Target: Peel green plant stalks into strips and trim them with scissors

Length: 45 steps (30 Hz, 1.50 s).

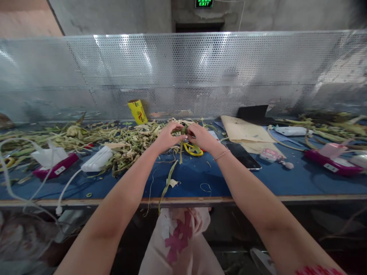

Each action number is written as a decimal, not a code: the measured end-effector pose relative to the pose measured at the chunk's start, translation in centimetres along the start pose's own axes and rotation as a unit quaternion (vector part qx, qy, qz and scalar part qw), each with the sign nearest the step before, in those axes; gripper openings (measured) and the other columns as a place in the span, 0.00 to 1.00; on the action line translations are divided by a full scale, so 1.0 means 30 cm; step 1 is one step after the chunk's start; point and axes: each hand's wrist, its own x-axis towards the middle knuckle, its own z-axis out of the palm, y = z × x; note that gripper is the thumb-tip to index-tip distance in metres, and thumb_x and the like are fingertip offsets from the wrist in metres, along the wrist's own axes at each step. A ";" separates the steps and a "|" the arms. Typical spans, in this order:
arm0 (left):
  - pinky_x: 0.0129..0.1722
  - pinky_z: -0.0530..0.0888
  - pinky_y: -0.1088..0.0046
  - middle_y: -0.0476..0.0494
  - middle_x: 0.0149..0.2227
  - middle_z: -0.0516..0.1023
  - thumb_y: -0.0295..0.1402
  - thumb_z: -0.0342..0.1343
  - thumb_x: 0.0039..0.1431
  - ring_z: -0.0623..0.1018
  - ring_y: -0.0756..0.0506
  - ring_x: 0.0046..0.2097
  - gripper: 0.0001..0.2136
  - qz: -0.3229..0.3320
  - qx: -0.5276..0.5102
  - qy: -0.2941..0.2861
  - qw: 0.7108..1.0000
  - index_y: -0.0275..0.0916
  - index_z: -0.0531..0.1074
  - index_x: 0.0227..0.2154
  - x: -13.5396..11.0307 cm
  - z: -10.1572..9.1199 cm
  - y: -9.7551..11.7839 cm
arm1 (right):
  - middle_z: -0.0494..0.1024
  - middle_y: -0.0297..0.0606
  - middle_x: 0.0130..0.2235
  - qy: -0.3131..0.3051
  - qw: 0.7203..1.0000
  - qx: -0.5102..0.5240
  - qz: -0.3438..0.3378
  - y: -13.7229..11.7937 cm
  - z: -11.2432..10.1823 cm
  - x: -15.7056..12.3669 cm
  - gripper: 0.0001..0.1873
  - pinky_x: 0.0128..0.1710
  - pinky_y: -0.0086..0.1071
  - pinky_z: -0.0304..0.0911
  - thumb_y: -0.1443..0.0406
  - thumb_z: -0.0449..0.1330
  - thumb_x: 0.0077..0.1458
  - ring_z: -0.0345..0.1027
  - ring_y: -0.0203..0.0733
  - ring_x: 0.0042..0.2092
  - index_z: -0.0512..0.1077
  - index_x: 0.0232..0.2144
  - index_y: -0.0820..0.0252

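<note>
Head view shows the left hand (171, 136) and right hand (200, 137) nearly meeting above the blue table (193, 177), fingers curled around some greenish plant matter (184, 131); I can't tell whether either grips it. Dried leaves (137, 140) lie beside the left, yellow loops (195, 154) just below the right.

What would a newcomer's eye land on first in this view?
Probably the left hand and right hand, close together mid-picture, with a bright yellow loop just on their near side. Next, the heap of dry plant scraps to the left and the yellow box standing tilted behind it, near the perforated metal screen.
</note>
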 end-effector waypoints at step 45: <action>0.43 0.68 0.72 0.43 0.39 0.76 0.31 0.52 0.51 0.74 0.48 0.40 0.12 0.055 0.147 -0.055 0.986 0.36 0.72 0.39 -0.002 -0.008 0.009 | 0.70 0.39 0.30 -0.101 0.994 -0.010 0.042 -0.041 -0.030 0.011 0.10 0.34 0.29 0.53 0.69 0.45 0.56 0.61 0.37 0.33 0.66 0.28 0.62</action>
